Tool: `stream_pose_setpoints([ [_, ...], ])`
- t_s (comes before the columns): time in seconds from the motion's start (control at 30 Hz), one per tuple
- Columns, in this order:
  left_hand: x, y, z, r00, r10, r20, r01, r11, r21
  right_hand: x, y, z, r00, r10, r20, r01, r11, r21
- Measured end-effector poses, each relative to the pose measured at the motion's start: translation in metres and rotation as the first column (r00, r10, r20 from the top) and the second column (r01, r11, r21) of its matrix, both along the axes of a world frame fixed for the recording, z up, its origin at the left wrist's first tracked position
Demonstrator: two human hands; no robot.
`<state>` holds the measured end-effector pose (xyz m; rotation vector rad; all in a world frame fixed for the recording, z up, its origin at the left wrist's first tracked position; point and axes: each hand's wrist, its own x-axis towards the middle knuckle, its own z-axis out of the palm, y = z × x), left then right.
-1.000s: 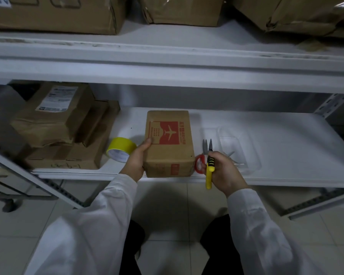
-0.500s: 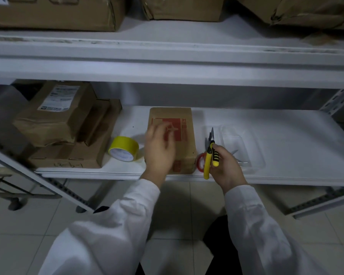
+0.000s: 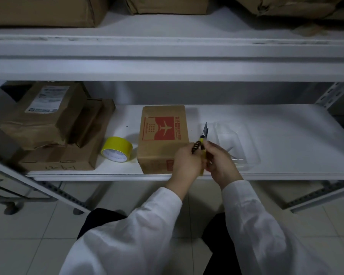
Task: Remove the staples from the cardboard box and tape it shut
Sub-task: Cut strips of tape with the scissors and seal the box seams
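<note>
Pliers (image 3: pixel 204 133) are gripped by the left hand (image 3: pixel 187 161) and right hand (image 3: pixel 220 161), fingers curled round the yellow handles at the front right corner of the cardboard box (image 3: pixel 163 135) on the shelf (image 3: pixel 286 135). Fumbling this 2-handed hold could drop them or pinch a finger. The tape roll (image 3: pixel 117 149) lies left of the box.

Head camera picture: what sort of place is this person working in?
Most likely a stockroom or parcel-packing area: white metal shelving holds stacked cardboard parcels, one with a shipping label, and a yellow tape roll lies beside the box.
</note>
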<state>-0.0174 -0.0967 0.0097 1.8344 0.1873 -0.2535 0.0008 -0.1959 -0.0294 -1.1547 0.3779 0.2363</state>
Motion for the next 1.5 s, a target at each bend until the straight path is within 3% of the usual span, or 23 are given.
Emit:
stream_pose_setpoints([
  [0.07,0.006,0.001,0.001,0.995,0.102,-0.019,-0.102,0.993,-0.05,0.004,0.001,-0.01,0.996,-0.076,-0.044,0.076,0.997,-0.021],
  [0.13,0.01,0.001,-0.001,0.982,0.186,-0.009,-0.186,0.975,-0.122,0.007,0.0,-0.028,0.993,-0.116,-0.002,0.108,0.934,-0.341],
  [0.2,0.013,-0.001,-0.002,0.969,0.248,-0.018,-0.246,0.949,-0.197,0.007,0.0,-0.046,0.994,0.063,0.09,0.022,0.685,-0.728],
  [0.27,0.017,-0.002,-0.005,0.96,0.278,-0.028,-0.276,0.928,-0.249,0.007,0.003,-0.062,0.961,0.271,0.06,-0.042,0.356,-0.934],
  [0.33,0.017,-0.004,-0.007,0.955,0.295,-0.033,-0.291,0.912,-0.29,0.01,0.007,-0.082,0.92,0.392,0.02,-0.01,0.074,-0.997],
  [0.4,0.016,-0.005,-0.008,0.955,0.292,-0.041,-0.291,0.908,-0.301,0.016,0.011,-0.096,0.918,0.386,-0.094,-0.048,-0.126,-0.991],
  [0.47,0.014,-0.006,-0.008,0.957,0.285,-0.051,-0.286,0.904,-0.317,0.016,0.013,-0.091,0.938,0.311,-0.156,-0.096,-0.197,-0.976],
  [0.57,0.016,-0.005,-0.012,0.957,0.283,-0.062,-0.287,0.899,-0.331,0.014,0.014,-0.077,0.964,0.243,-0.111,-0.083,-0.123,-0.989],
  [0.67,0.017,-0.007,-0.014,0.957,0.285,-0.057,-0.287,0.897,-0.337,0.017,0.014,-0.068,0.991,0.128,0.031,0.019,0.093,-0.995],
  [0.77,0.017,-0.007,-0.015,0.955,0.293,-0.039,-0.286,0.886,-0.365,0.022,0.013,-0.06,0.999,0.01,0.037,0.032,0.358,-0.933],
  [0.87,0.018,-0.008,-0.016,0.947,0.321,0.008,-0.295,0.88,-0.374,0.027,0.009,-0.044,0.991,-0.128,0.038,0.11,0.624,-0.774],
  [0.93,0.021,-0.009,-0.016,0.94,0.339,0.038,-0.301,0.875,-0.38,0.028,0.006,-0.035,0.98,-0.197,0.032,0.17,0.739,-0.651],
  [1.13,0.022,-0.017,-0.01,0.923,0.352,0.158,-0.299,0.911,-0.283,0.021,0.005,-0.011,0.935,-0.344,0.086,0.353,0.882,-0.313],
  [1.23,0.02,-0.022,-0.014,0.933,0.336,0.126,-0.284,0.906,-0.315,0.021,0.005,0.003,0.913,-0.403,0.066,0.408,0.908,-0.098],
  [1.37,0.017,-0.039,-0.022,0.951,0.31,-0.008,-0.291,0.88,-0.375,0.02,-0.003,0.011,0.923,-0.373,0.094,0.381,0.92,-0.095],
  [1.5,0.012,-0.063,-0.032,0.944,0.328,0.019,-0.306,0.9,-0.309,0.016,-0.012,0.012,0.933,-0.348,0.092,0.359,0.916,-0.18],
])
